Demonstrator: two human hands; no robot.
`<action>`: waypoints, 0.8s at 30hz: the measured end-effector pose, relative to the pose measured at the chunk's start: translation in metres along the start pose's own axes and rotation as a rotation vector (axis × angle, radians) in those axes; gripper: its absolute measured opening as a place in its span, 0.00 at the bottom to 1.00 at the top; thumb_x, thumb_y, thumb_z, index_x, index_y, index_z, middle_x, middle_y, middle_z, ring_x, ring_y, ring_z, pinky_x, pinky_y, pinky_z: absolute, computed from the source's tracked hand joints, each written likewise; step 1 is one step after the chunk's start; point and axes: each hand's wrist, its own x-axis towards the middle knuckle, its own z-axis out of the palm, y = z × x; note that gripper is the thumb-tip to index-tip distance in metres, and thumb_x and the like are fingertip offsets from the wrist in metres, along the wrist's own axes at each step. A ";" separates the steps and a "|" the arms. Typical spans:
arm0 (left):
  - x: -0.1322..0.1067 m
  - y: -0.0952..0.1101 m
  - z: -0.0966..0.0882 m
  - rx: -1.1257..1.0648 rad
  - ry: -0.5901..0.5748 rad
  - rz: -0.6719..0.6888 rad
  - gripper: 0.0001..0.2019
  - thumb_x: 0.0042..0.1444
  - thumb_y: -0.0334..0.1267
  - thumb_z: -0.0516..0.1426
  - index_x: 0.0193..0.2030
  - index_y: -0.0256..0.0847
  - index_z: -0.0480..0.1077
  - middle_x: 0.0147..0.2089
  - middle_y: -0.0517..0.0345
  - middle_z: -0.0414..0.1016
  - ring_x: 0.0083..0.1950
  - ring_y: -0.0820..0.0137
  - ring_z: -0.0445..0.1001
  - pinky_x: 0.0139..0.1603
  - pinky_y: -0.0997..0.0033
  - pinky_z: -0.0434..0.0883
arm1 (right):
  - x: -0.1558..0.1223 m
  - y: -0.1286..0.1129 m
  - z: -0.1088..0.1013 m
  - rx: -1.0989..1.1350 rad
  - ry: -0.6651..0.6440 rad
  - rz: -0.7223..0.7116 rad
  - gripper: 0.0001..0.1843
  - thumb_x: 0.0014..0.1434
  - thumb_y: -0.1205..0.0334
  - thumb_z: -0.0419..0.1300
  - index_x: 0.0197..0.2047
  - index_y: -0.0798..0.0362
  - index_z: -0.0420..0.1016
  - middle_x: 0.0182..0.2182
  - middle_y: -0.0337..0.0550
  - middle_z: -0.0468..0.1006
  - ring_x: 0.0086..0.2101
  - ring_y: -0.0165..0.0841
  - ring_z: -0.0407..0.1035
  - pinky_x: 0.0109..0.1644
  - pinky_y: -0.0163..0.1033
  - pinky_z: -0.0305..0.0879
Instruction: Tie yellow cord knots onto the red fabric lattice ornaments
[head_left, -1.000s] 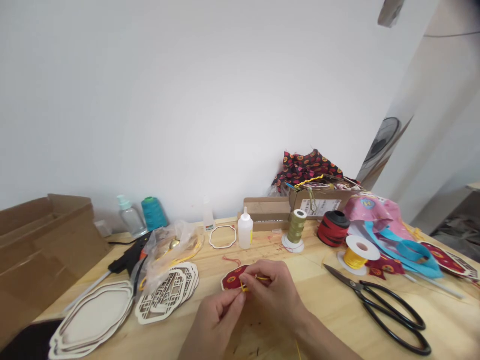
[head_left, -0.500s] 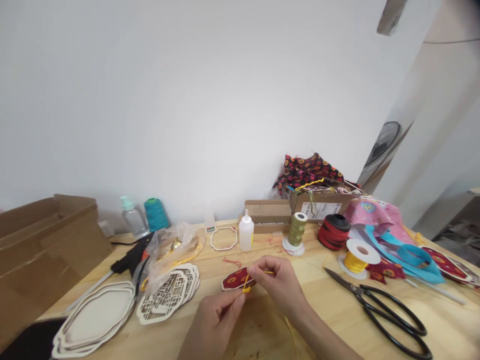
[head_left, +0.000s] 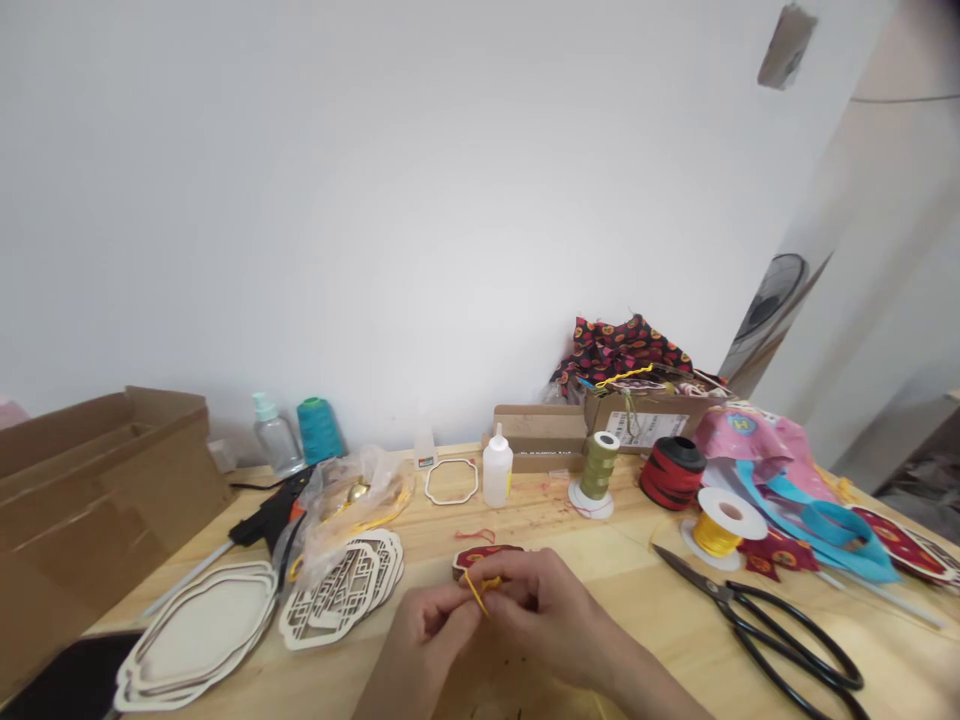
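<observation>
Yellow cord (head_left: pixel 478 594) runs between the fingertips of both hands, in a small loop or knot whose details I cannot make out. My left hand (head_left: pixel 435 635) pinches it from the left, thumb against fingers. From the right, my right hand (head_left: pixel 544 620) pinches the cord too, its fingertips close against those of the left. Just behind the hands is a dark red patterned piece with a pale rim (head_left: pixel 480 556), partly covered by the right hand. A scrap of red thread (head_left: pixel 475 536) lies on the table beyond it.
Black-handled scissors (head_left: pixel 757 620) lie open at right, beside a yellow cord spool (head_left: pixel 724 530). A white squeeze bottle (head_left: pixel 497 470) and an olive thread spool (head_left: pixel 600 468) stand behind. Wooden lattice frames (head_left: pixel 337 592), pale plaques (head_left: pixel 199 630) and a cardboard box (head_left: pixel 97 510) fill the left.
My right hand has come down and closer to the left, fingertips now meeting around the yellow cord. The red piece is more covered. The view has shifted slightly.
</observation>
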 end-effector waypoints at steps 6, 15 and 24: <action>-0.001 -0.005 -0.003 0.050 0.031 0.010 0.18 0.45 0.46 0.52 0.11 0.39 0.57 0.14 0.67 0.48 0.19 0.76 0.49 0.20 0.76 0.49 | -0.003 0.001 -0.005 -0.536 0.078 -0.251 0.10 0.47 0.72 0.52 0.27 0.50 0.72 0.18 0.34 0.70 0.19 0.25 0.59 0.24 0.28 0.51; 0.007 -0.002 -0.011 0.173 -0.036 -0.020 0.17 0.47 0.46 0.51 0.15 0.37 0.64 0.17 0.67 0.51 0.22 0.75 0.52 0.23 0.77 0.51 | -0.002 0.004 -0.011 -0.886 0.093 -0.388 0.12 0.55 0.62 0.50 0.25 0.53 0.73 0.18 0.41 0.73 0.19 0.28 0.65 0.21 0.31 0.49; 0.003 -0.002 -0.015 -0.212 -0.109 -0.484 0.15 0.44 0.49 0.54 0.21 0.38 0.61 0.14 0.72 0.48 0.15 0.82 0.39 0.15 0.78 0.34 | 0.001 0.010 -0.012 -0.775 0.097 -0.456 0.10 0.55 0.61 0.50 0.29 0.53 0.71 0.21 0.38 0.73 0.21 0.26 0.65 0.24 0.29 0.54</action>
